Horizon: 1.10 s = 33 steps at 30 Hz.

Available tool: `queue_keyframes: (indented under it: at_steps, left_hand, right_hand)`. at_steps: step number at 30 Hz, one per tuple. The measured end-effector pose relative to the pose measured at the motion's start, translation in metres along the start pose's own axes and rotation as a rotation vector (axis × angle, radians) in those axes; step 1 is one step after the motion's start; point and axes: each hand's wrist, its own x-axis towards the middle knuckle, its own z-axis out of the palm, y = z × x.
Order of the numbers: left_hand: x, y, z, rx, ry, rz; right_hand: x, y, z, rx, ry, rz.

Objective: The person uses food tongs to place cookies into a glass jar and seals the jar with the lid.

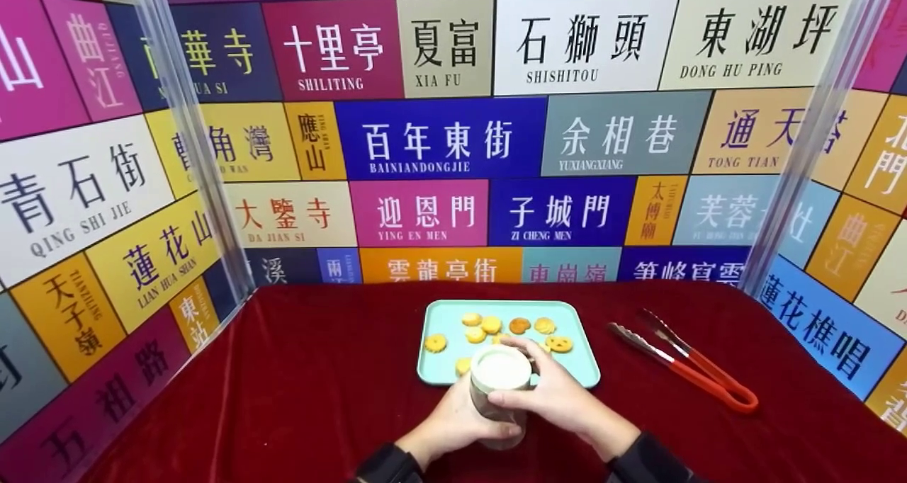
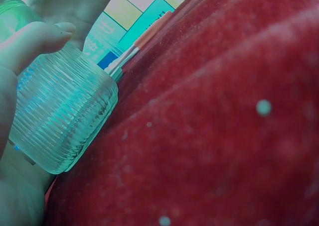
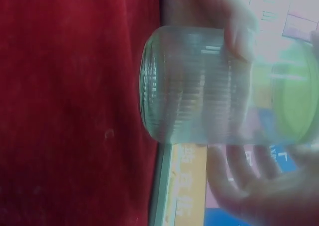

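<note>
Both hands are on a clear ribbed jar with a pale green lid, in front of the tray. My left hand grips the jar's body, its thumb across the near side. Around the lid curl the fingers and thumb of my right hand. The jar stands roughly upright, its base close over the red cloth in the left wrist view. Through its wall in the right wrist view, nothing solid shows inside.
Behind the jar lies a mint-green tray with several small golden cookies, some hidden by the hands. Metal tongs with red handles lie to the right on the red cloth. Colourful panels with Chinese lettering surround the table.
</note>
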Motion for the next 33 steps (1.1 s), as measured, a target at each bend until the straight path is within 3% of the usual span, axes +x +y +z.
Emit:
queue_keyframes:
  at_steps: [6, 9, 23, 33]
  left_hand:
    - [0.000, 0.000, 0.001, 0.020, -0.001, 0.003]
    - [-0.001, 0.001, 0.001, 0.025, -0.003, 0.000]
    - [-0.002, 0.002, 0.001, -0.023, -0.011, -0.033]
    - [-0.002, 0.001, 0.001, -0.014, -0.009, -0.022]
  right_hand:
    - [-0.005, -0.006, 0.016, -0.074, 0.168, 0.024]
    - [-0.005, -0.006, 0.019, -0.104, 0.196, 0.016]
    - [-0.006, -0.008, 0.013, -0.118, 0.124, -0.007]
    - [-0.004, -0.002, -0.004, -0.086, -0.006, -0.053]
